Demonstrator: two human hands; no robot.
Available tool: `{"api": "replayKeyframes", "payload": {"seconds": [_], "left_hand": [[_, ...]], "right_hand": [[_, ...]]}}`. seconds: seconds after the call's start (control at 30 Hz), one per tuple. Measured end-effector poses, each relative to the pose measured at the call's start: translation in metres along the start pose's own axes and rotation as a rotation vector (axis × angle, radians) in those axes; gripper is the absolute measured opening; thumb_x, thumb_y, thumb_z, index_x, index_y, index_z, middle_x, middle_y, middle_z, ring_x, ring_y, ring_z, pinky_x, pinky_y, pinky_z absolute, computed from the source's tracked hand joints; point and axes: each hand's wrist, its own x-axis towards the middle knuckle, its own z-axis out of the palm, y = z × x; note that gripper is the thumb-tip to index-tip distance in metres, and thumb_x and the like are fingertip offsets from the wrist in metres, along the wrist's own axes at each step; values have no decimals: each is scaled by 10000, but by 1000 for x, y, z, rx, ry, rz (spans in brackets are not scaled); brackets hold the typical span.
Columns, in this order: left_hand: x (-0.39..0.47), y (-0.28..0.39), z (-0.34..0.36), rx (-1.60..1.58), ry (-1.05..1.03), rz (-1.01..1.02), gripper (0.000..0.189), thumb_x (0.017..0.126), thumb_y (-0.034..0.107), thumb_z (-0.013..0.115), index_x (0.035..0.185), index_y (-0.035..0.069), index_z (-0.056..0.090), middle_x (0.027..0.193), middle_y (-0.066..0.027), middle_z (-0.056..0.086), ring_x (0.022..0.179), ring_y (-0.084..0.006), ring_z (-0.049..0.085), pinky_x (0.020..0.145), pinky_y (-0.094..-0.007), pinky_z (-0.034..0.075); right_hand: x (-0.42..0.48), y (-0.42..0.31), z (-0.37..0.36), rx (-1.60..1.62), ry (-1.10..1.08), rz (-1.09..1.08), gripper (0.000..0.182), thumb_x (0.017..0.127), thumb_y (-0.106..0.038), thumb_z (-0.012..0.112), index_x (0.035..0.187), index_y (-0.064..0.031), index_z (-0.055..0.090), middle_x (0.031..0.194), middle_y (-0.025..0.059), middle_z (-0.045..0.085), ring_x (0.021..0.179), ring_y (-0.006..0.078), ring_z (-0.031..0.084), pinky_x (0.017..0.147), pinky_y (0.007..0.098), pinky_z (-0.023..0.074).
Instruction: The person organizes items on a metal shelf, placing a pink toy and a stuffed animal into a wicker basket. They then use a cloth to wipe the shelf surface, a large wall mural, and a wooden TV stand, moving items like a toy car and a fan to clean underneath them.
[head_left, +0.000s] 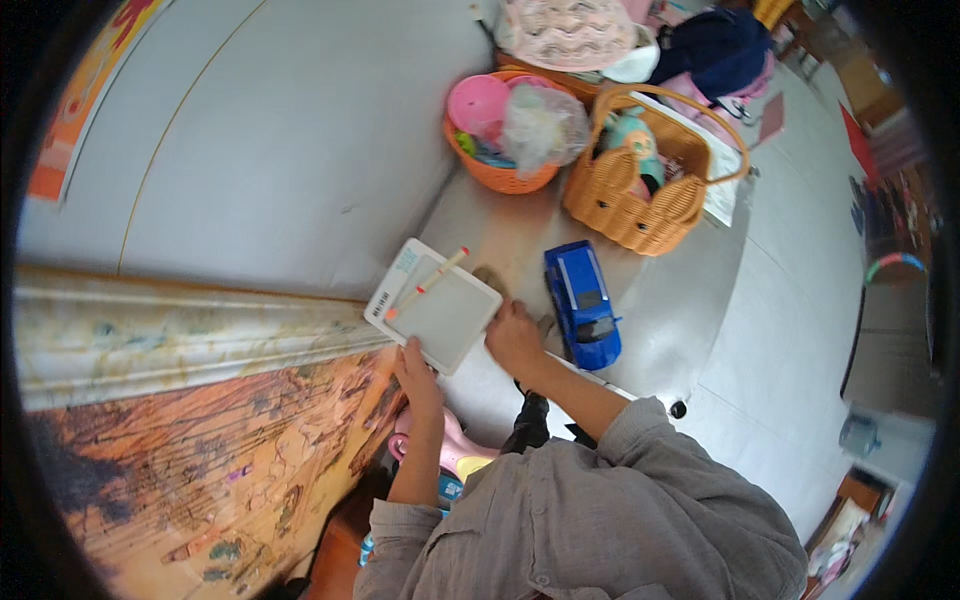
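In front of me is a flat white drawing board (457, 315) with a grey panel and a printed code along one end. A thin stick with red ends (439, 271), perhaps a pen, lies slantwise across it. My left hand (417, 379) holds the board's near left edge, thumb on top. On its right edge, my right hand (514, 339) grips with curled fingers; the fingertips are partly hidden. To the right of that hand a blue toy car (583, 304) rests on the shiny grey tabletop (667, 300).
Beyond stand an orange plastic basket (510, 178) of toys and a wicker rabbit-shaped basket (626, 214) holding a plush toy. A wall (285, 150) and a patterned curtain (187, 322) border the left. Below the board is a pink plastic object (442, 442).
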Motion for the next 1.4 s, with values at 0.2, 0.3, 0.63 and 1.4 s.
{"api": "replayKeyframes", "payload": {"seconds": [0.2, 0.3, 0.63, 1.4], "left_hand": [[59, -31, 40, -22, -134, -68, 311, 856, 278, 535, 1011, 9, 512, 919, -74, 571, 781, -176, 581, 666, -290, 484], [68, -53, 64, 62, -73, -9, 261, 852, 281, 525, 902, 26, 532, 800, -53, 553, 675, -151, 549, 562, -280, 434], [77, -58, 75, 878, -43, 236, 481, 873, 443, 534, 654, 16, 570, 525, -33, 495, 388, -111, 384, 377, -286, 268], [-255, -97, 166, 539, -141, -90, 524, 899, 546, 471, 580, 133, 415, 518, 15, 415, 460, -74, 381, 405, -226, 227]], "right_hand": [[-99, 6, -113, 178, -469, -222, 502, 705, -292, 627, 1190, -192, 537, 1050, 139, 521, 899, 314, 580, 736, 431, 508], [-145, 44, -169, 234, -348, -170, 544, 698, -318, 646, 1219, -209, 534, 1122, 121, 550, 977, 300, 584, 784, 411, 508], [-66, 265, -269, -130, 734, 335, 428, 692, -157, 643, 1116, -152, 590, 1127, 116, 559, 968, 317, 574, 787, 414, 496], [-187, 309, -227, -84, 316, -122, 516, 606, -150, 675, 1106, -198, 554, 1119, 99, 487, 907, 294, 538, 668, 416, 468]]}}
